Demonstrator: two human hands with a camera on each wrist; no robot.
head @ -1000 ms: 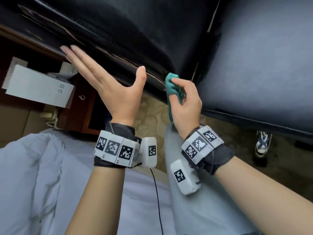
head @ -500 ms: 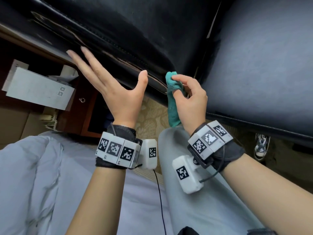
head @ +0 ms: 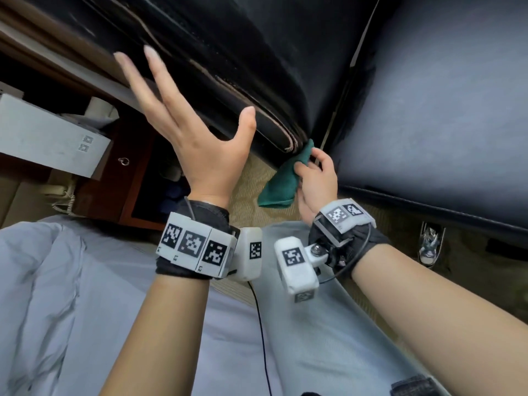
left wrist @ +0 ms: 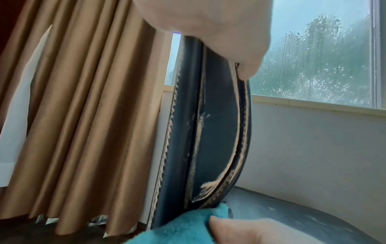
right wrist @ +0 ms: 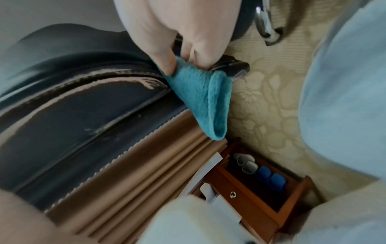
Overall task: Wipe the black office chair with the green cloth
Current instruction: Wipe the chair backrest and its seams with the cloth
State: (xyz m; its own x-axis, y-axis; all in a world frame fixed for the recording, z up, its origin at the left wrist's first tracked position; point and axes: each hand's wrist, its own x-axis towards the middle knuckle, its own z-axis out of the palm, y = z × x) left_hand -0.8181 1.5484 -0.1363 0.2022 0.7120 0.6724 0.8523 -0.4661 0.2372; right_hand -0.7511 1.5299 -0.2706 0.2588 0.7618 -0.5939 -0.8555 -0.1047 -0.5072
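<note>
The left hand's [head: 200,144] fingertips blur against the black office chair [head: 228,52], so contact is unclear. The green cloth's [head: 281,181] upper tip hides in the chair's crease, and the chair runs past every edge.

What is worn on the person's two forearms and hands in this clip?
Both forearms are bare, with no sleeves or gloves. Each wrist has a black fabric wrap carrying white blocks printed with black square markers, plus a white camera pod with its own marker: left wrist rig, right wrist rig. A thin black cable hangs from the left one.
</note>
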